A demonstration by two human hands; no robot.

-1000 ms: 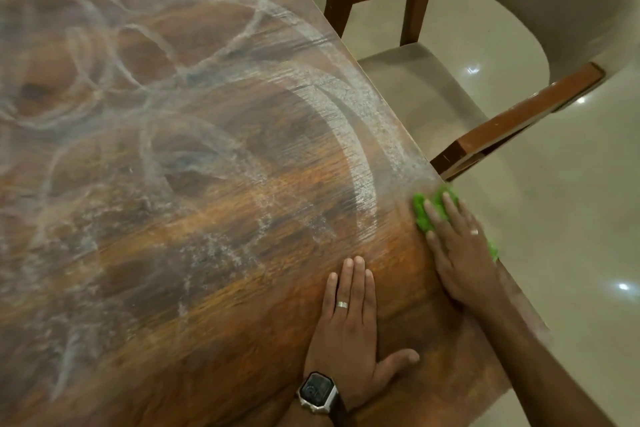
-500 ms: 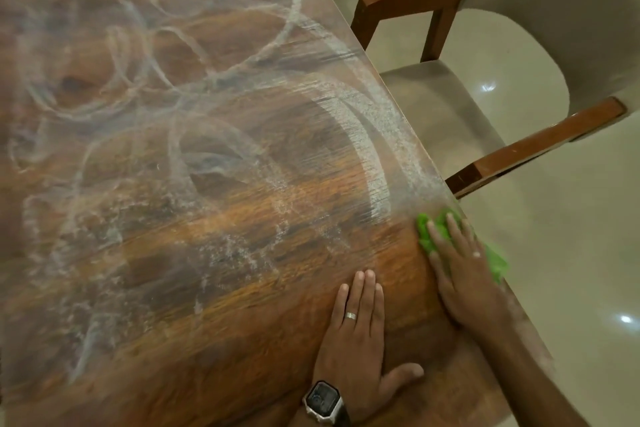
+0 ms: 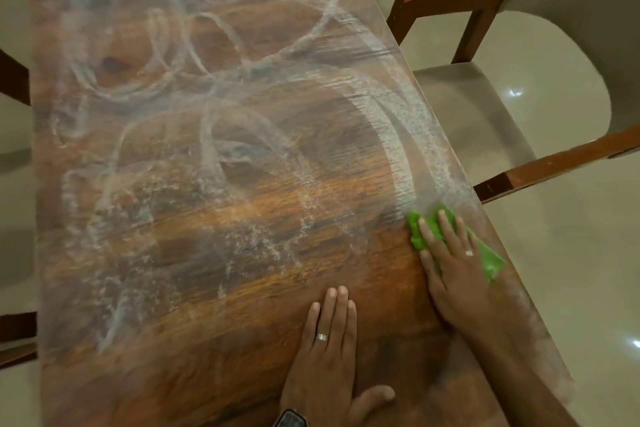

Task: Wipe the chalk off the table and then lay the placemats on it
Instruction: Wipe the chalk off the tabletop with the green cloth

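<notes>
The dark wooden table [image 3: 214, 274] carries white chalk loops and smears [image 3: 221, 55] over most of its top. Around my hands the wood looks rubbed clean. My right hand [image 3: 453, 267] lies flat on a bright green cloth [image 3: 491, 262] and presses it onto the table close to the right edge. Most of the cloth is hidden under the palm. My left hand [image 3: 329, 354] rests flat on the wood beside it, fingers together, with nothing in it. A ring sits on each hand and a watch on the left wrist. No placemats are in view.
A beige upholstered chair with brown wooden arms [image 3: 561, 156] stands right against the table's right edge. Parts of other wooden chairs [image 3: 14, 80] show at the left edge. Glossy pale floor tiles [image 3: 571, 270] lie beyond.
My right hand has held the green cloth at much the same spot by the right edge, shifting slightly inward. The view has tilted so more of the table shows. The left hand stays put.
</notes>
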